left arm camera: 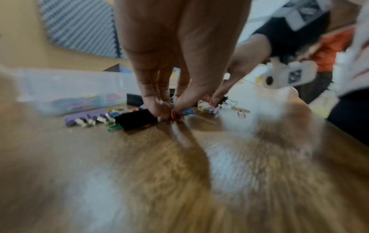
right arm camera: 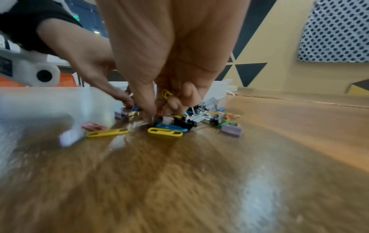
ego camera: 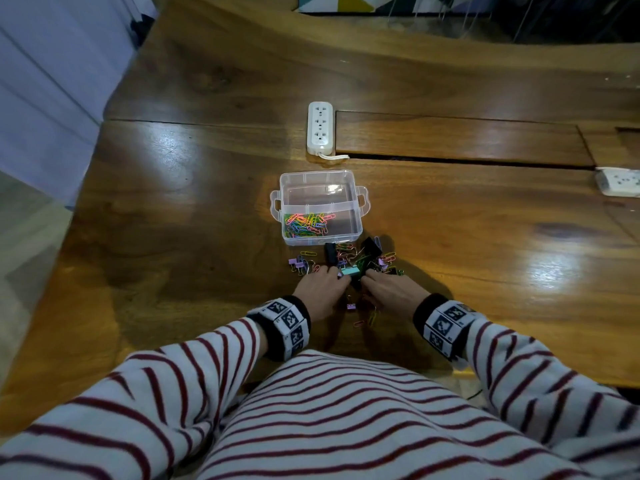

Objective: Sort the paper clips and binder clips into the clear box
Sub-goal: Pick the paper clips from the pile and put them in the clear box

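- Sitting near the middle of the wooden table (ego camera: 450, 237) is the clear box (ego camera: 320, 181), lid off, with a divider splitting it into a far and a near compartment.
- Lying in the near compartment, bunched toward its left side, is a heap of coloured paper clips (ego camera: 306, 225); the far compartment is looking bare from the head view.
- Spreading out on the table just in front of the box is the loose pile (ego camera: 349, 261): black binder clips, small purple ones, a teal one and stray paper clips all mixed up.
- Reaching into the near edge of that pile is the left hand (ego camera: 318, 287), fingertips pressed together on something small and reddish (left arm camera: 173, 115), probably a paper clip, right beside a black binder clip (left arm camera: 135, 119). It's blurry, so I'm not swearing to it.
- Working right next to it is the right hand (ego camera: 391, 289), fingers curled down into the clips, with a yellow paper clip (right arm camera: 166, 94) tucked up against the curled fingers.
- Lying flat on the table by the right hand are a blue paper clip (right arm camera: 171, 127) and two more yellow ones.
- Resting beyond the box is a white power strip (ego camera: 320, 128).
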A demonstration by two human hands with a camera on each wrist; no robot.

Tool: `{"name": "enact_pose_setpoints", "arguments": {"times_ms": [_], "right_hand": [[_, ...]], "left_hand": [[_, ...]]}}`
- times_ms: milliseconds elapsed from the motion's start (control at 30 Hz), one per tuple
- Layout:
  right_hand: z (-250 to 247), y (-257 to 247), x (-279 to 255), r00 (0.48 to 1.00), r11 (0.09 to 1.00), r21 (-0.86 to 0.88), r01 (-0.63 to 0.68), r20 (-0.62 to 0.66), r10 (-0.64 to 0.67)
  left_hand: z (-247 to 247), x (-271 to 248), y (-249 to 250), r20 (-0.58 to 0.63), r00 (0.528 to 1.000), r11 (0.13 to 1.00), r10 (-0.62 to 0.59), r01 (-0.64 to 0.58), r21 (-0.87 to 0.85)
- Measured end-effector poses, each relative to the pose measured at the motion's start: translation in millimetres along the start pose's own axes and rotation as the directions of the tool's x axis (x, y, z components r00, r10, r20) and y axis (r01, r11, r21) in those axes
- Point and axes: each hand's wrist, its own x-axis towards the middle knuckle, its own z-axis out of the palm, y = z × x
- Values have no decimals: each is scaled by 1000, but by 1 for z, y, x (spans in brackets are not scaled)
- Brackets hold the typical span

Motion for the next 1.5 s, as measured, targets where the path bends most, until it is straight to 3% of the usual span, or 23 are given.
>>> {"name": "enact_pose_setpoints", "arguments": {"times_ms": [67, 167, 300, 367, 467, 567, 633, 700, 733, 833, 867, 933, 1033, 1133, 1233, 1366, 1500], "right_hand": [[-3, 7, 0, 996, 979, 193, -70, -42, 79], [-13, 20, -5, 971, 809, 565, -160, -56, 231], [-28, 25, -12, 955, 316, 940, -126, 28, 296], [-38, 26, -5, 957, 136, 987, -81, 39, 288], [-58, 23, 18, 971, -41, 999, -21, 30, 239], [-79, 17, 47, 963, -113, 993, -44, 73, 259], [-90, 12, 64, 951, -67, 996, -64, 81, 298], [-94, 5, 76, 951, -1, 994, -112, 108, 288], [-95, 1, 81, 954, 83, 985, -151, 123, 275], [-99, -8, 79, 974, 605, 778, -169, 37, 224], [-101, -10, 73, 980, 724, 678, -128, -26, 198], [-96, -12, 53, 980, 846, 533, -21, -159, 124], [-69, -5, 19, 971, 917, 376, 132, -236, -43], [-35, -2, -12, 993, 984, 136, 117, -14, -116], [-8, -7, -27, 978, 977, 16, 211, -2, -211], [9, -10, -18, 964, 962, -61, 266, -13, -267], [14, -13, -11, 951, 956, -89, 278, -118, -288]], "left_hand": [[-1, 1, 4, 18, 1000, 998, 14, -15, 53], [-3, 4, 0, 43, 999, 1000, 16, -16, -9], [-12, 10, -14, 76, 996, 970, 40, -20, -242], [-15, 10, -21, 99, 993, 951, 68, -35, -308], [-14, 7, -31, 126, 990, 877, 67, 2, -480], [-16, -4, -40, 157, 987, 667, 45, 87, -740], [-18, -11, -44, 170, 985, 533, 24, 131, -836], [-18, -16, -49, 170, 985, 470, 6, 148, -871], [-17, -18, -52, 171, 985, 446, 0, 153, -882], [-16, -22, -58, 169, 985, 420, -31, 167, -892], [-17, -23, -60, 156, 986, 432, -51, 163, -887], [-24, -23, -66, 98, 991, 460, -92, 130, -878], [-46, -20, -79, -19, 993, 535, -114, 45, -844], [-67, -10, -96, -128, 980, 728, -151, 23, -685], [-82, 6, -105, -188, 963, 838, -194, 63, -542], [-88, 21, -108, -146, 964, 877, -222, 132, -462], [-80, 24, -109, -113, 972, 861, -208, 127, -493]]}}
